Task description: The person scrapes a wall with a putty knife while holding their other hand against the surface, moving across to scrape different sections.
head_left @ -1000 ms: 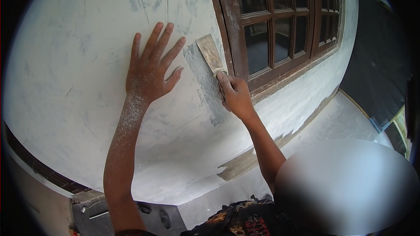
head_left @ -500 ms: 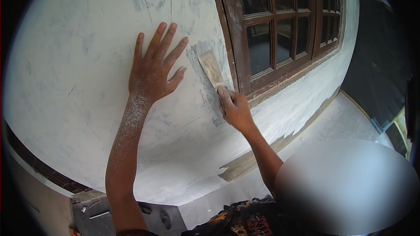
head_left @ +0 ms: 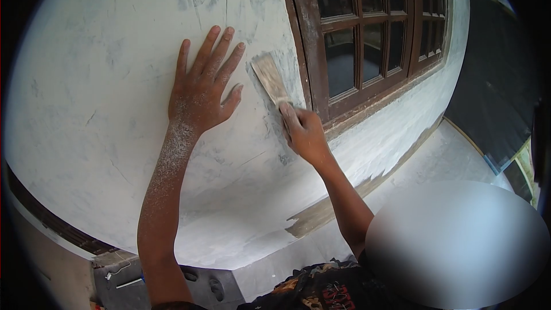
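My left hand lies flat on the white wall, fingers spread, with pale dust over its back and the forearm. To its right, my right hand is wrapped round the handle of a putty knife. The wide blade points up and left and lies against a grey scraped patch of wall beside the window frame. The handle is mostly hidden in my fingers.
A brown wooden window with small panes sits right of the putty knife. Farther right hangs a dark sheet. Below are a pale floor and a grey mat. A blurred oval covers the lower right.
The putty knife and my right hand have moved slightly up and left along the patch. My left hand stays nearly in place on the wall.
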